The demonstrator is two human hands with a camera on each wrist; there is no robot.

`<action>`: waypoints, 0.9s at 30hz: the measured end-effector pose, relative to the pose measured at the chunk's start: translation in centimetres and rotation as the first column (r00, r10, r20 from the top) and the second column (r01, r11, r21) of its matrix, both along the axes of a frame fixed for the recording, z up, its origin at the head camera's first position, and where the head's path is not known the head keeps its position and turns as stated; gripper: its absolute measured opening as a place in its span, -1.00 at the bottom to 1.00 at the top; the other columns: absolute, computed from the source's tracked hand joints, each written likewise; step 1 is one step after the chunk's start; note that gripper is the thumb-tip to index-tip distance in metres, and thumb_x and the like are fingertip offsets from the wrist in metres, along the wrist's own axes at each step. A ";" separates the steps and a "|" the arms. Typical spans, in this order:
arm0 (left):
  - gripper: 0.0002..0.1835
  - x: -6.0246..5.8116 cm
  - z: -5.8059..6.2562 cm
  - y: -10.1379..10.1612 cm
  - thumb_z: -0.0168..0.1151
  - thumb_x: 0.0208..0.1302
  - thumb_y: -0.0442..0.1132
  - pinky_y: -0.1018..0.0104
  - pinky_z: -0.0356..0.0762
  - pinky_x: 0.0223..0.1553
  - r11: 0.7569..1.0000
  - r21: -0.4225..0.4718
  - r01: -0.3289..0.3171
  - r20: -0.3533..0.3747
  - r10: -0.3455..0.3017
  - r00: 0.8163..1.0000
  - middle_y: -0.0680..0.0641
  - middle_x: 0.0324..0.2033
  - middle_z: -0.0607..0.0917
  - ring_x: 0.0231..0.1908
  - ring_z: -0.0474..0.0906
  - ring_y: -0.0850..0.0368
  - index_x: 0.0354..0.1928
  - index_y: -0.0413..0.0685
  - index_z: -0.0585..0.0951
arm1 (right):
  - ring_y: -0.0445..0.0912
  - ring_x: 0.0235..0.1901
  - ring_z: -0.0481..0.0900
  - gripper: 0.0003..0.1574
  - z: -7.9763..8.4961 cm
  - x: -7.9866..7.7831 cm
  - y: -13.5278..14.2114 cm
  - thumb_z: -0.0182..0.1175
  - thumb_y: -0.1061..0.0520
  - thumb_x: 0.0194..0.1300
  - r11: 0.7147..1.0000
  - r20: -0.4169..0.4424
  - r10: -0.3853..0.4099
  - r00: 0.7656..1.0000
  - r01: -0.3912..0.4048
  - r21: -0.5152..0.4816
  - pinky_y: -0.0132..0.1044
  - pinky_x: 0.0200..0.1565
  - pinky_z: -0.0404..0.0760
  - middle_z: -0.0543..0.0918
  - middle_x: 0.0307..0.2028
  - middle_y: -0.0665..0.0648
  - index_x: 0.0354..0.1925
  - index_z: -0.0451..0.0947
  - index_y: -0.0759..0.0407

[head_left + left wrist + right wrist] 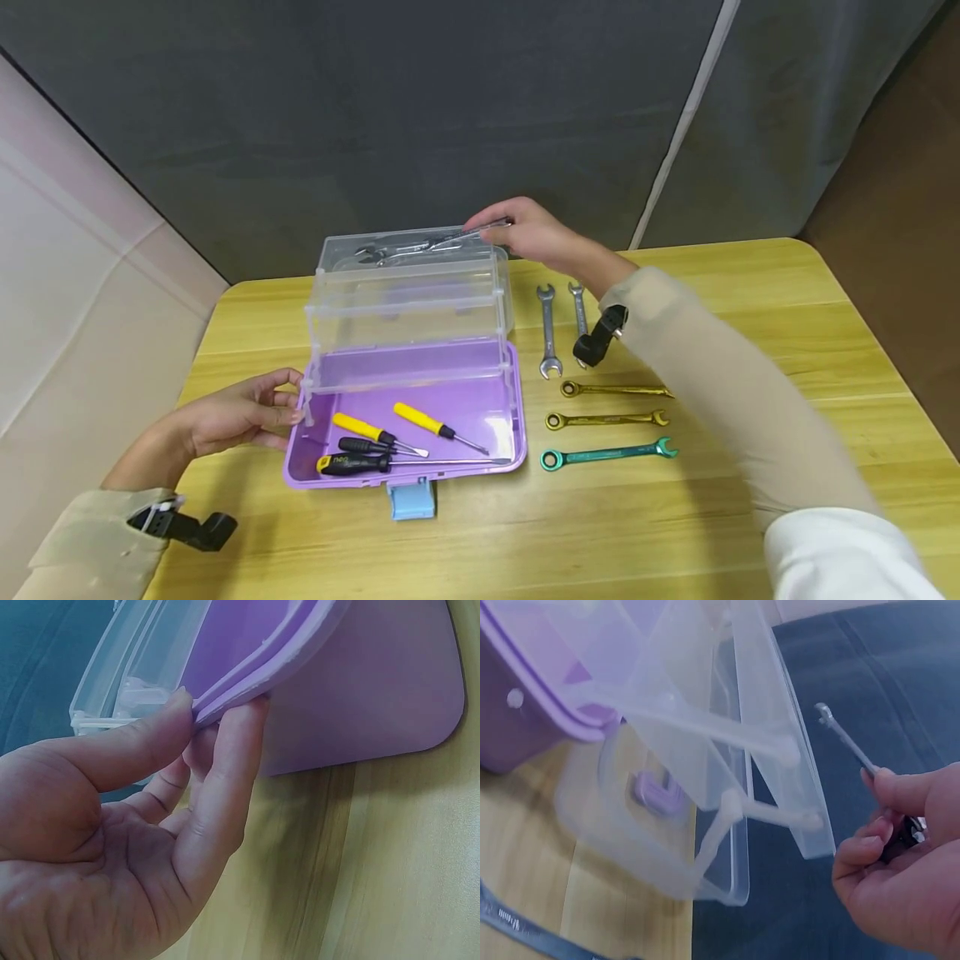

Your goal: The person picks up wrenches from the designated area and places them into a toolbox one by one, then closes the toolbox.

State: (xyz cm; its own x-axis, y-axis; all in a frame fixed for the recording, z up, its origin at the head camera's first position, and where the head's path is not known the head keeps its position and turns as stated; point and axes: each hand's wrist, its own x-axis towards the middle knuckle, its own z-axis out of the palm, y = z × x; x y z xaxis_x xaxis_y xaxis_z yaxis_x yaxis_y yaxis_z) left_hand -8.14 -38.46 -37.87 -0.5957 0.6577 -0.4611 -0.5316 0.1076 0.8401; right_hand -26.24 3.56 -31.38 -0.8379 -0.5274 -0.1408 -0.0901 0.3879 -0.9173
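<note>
A purple toolbox (480,421) stands unfolded, its clear tiered trays raised behind the base. My left hand (240,414) pinches its left rim between thumb and fingers, as the left wrist view shows close up. Above the right end of the top tray (390,234), my right hand (536,233) holds a silver wrench (847,739). Another dark, shiny piece (909,834) shows at the curled fingers; its kind is unclear. Silver wrenches (408,248) lie in that tray. In the base are two yellow-handled screwdrivers (420,417), a black-handled tool (363,446) and a black-and-yellow screwdriver (356,464).
Right of the box lie two silver wrenches (548,333), two gold ratchet wrenches (607,421) and a green one (611,455). A blue latch (412,502) juts from the front. The clear lid (724,889) hangs open behind the trays, near a dark curtain (450,108).
</note>
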 end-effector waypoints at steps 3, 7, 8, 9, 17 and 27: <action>-0.70 0.0 0.0 0.0 -0.05 0.55 -0.48 0.04 0.69 0.06 1.000 0.002 -0.002 0.000 0.002 1.000 -0.06 -0.03 0.63 0.00 0.68 0.00 0.11 0.08 0.41 | -0.11 0.07 0.50 -0.66 0.0 0.1 -0.8 0.11 0.21 0.54 0.999 -0.025 0.011 1.000 -0.010 0.035 -0.23 0.11 0.51 0.51 0.31 0.07 0.18 0.65 0.14; -0.69 0.0 -0.1 0.1 -0.05 0.55 -0.49 0.04 0.69 0.05 1.000 -0.002 -0.003 0.002 0.003 1.000 -0.06 -0.04 0.64 -0.01 0.69 0.00 0.11 0.09 0.41 | -0.05 0.30 0.42 -0.68 -0.3 0.2 -1.7 0.11 0.23 0.54 0.997 -0.032 0.001 0.999 0.002 0.075 -0.17 0.28 0.49 0.52 0.31 0.10 0.14 0.66 0.15; -0.69 0.0 0.0 0.1 -0.05 0.55 -0.49 0.04 0.69 0.06 1.000 -0.002 -0.001 0.003 0.001 1.000 -0.06 -0.04 0.64 -0.01 0.68 0.00 0.11 0.09 0.41 | -0.05 0.30 0.43 -0.69 -0.3 0.3 -1.9 0.11 0.23 0.54 0.996 -0.033 -0.003 0.999 0.006 0.085 -0.16 0.29 0.49 0.53 0.30 0.10 0.14 0.67 0.15; -0.69 0.0 0.0 0.1 -0.05 0.55 -0.49 0.04 0.69 0.06 1.000 -0.001 0.002 0.003 -0.002 1.000 -0.06 -0.03 0.64 0.00 0.68 0.00 0.11 0.09 0.41 | -0.05 0.29 0.44 -0.69 -0.3 0.3 -2.1 0.11 0.23 0.54 0.996 -0.036 -0.006 0.999 0.009 0.092 -0.16 0.29 0.49 0.54 0.29 0.10 0.13 0.67 0.15; -0.69 0.1 0.2 -0.2 -0.04 0.55 -0.49 0.04 0.69 0.07 1.000 -0.012 0.002 0.015 -0.001 1.000 -0.06 -0.04 0.63 0.00 0.68 0.00 0.12 0.09 0.42 | -0.07 0.17 0.48 -0.69 -0.4 0.3 -2.9 0.14 0.22 0.51 0.996 -0.062 -0.005 0.998 0.011 0.088 -0.24 0.19 0.52 0.60 0.22 0.13 0.14 0.65 0.22; -0.68 0.3 0.1 -0.2 -0.03 0.54 -0.48 0.02 0.68 0.08 1.000 -0.006 0.013 0.023 -0.012 1.000 -0.07 -0.02 0.63 0.01 0.68 -0.01 0.13 0.09 0.40 | 0.02 -0.04 0.60 -0.58 -0.5 0.3 -2.9 0.16 0.27 0.47 0.995 0.058 -0.071 0.996 0.075 -0.068 -0.21 -0.03 0.58 0.67 -0.11 0.26 0.25 0.46 0.34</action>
